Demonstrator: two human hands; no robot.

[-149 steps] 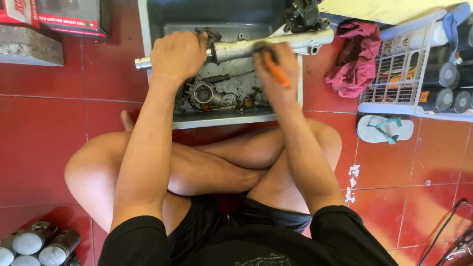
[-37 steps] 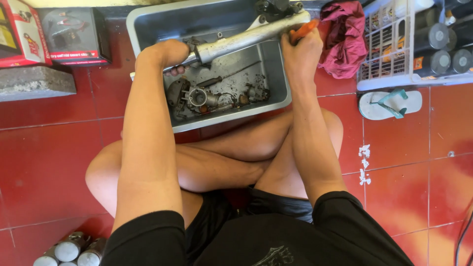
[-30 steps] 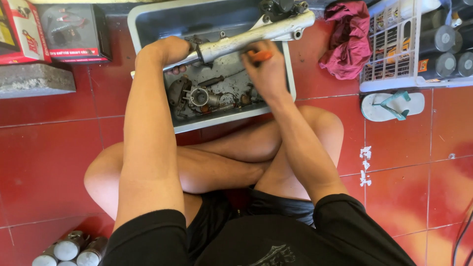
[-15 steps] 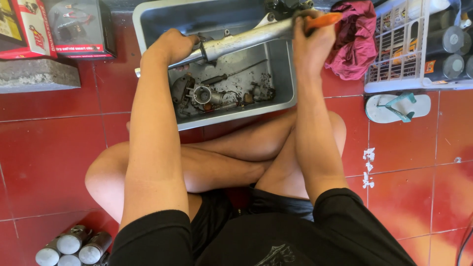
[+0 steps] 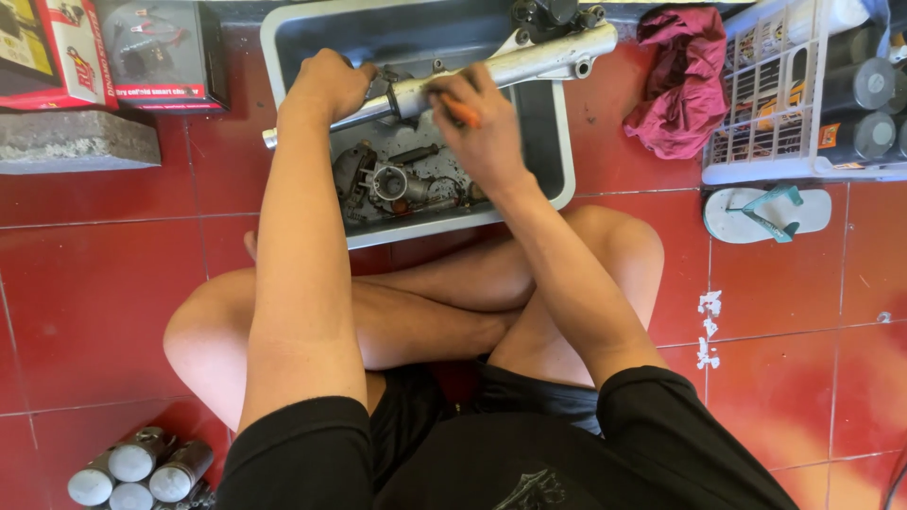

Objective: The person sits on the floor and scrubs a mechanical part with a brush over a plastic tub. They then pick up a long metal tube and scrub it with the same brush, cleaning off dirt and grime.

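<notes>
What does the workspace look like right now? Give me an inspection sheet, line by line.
Surface: red tiled floor; grey metal tray in front of crossed legs.
Job's things: silver fork tube lying across the tray; orange-handled tool.
Clutter: carburettor parts and grime in the tray.
Hands: left hand grips the tube's thin end; right hand holds the tool against the tube.
Cables: nothing seen.
Surroundings: maroon rag, white basket of spray cans, sandal, boxes, concrete block, cans.

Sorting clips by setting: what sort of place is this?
Likely a small motorcycle repair workshop: a fork tube held over a grey parts tray, a carburettor inside, spray cans in a basket.
</notes>
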